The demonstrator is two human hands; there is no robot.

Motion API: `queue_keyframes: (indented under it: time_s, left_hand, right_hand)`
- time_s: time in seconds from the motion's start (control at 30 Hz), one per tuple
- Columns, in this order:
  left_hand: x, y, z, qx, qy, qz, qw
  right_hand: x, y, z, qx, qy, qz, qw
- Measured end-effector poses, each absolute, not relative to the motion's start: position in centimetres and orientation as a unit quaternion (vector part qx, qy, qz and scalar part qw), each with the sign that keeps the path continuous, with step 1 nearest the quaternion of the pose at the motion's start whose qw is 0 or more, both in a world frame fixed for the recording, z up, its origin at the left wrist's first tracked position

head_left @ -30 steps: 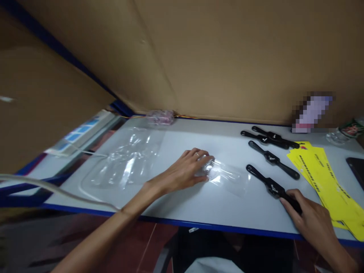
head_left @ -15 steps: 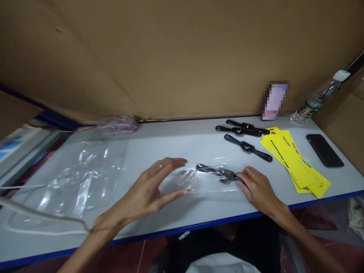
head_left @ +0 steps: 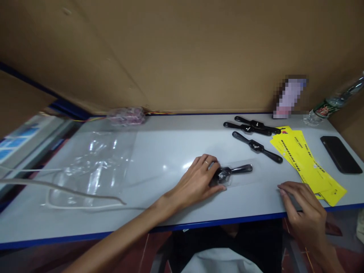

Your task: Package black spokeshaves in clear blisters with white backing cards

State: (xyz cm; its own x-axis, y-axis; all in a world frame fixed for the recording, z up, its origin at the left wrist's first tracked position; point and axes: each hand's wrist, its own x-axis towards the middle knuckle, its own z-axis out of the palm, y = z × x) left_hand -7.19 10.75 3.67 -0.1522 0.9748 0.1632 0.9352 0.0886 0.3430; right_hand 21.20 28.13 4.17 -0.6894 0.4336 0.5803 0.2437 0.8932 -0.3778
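A black spokeshave [head_left: 241, 169] lies in a clear plastic bag [head_left: 247, 180] on the table. My left hand [head_left: 203, 174] is closed over the spokeshave's left part and the bag, hiding that handle. To the right, my right hand [head_left: 304, 206] is held near the front edge, away from the bag. Its fingers are loosely bent, with a gap behind the thumb, and nothing shows in them. Beyond my hands lie three more black spokeshaves [head_left: 257, 146], two of them touching. Near my right hand is a fanned stack of yellow "WOODWORKING TOOL" cards [head_left: 308, 161].
Clear plastic bags [head_left: 93, 163] are spread on the left, with a pale cable [head_left: 85, 192] across them. A wrapped bundle [head_left: 127, 115] sits at the back by the cardboard wall [head_left: 182, 57]. At right are a black phone [head_left: 341, 154], a tilted bottle [head_left: 325, 109] and a propped, blurred-out screen [head_left: 289, 98].
My left hand has moved right and closed over the spokeshave, which now lies with its right handle showing. My right hand has let go and drawn off to the right. The view has shifted.
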Motion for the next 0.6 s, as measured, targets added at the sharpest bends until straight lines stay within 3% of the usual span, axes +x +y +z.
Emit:
queue_keyframes:
  time_s: [0.27, 0.43, 0.53, 0.6]
  left_hand:
    - [-6.6, 10.5, 2.6, 0.642, 0.735, 0.217, 0.036]
    - [-8.1, 9.8, 3.5, 0.641, 0.721, 0.243, 0.101]
    - [-9.8, 8.8, 4.6, 0.635, 0.732, 0.217, 0.116]
    - [-10.7, 8.3, 5.3, 0.628, 0.751, 0.171, 0.116]
  right_hand:
    - [19.2, 29.2, 6.5, -0.185, -0.901, 0.118, 0.374]
    - [22.2, 31.0, 7.7, -0.264, -0.886, 0.066, 0.376]
    - [21.6, 30.5, 8.2, -0.242, -0.912, 0.089, 0.32]
    - [19.3, 30.0, 8.7, -0.176, -0.948, 0.12, 0.236]
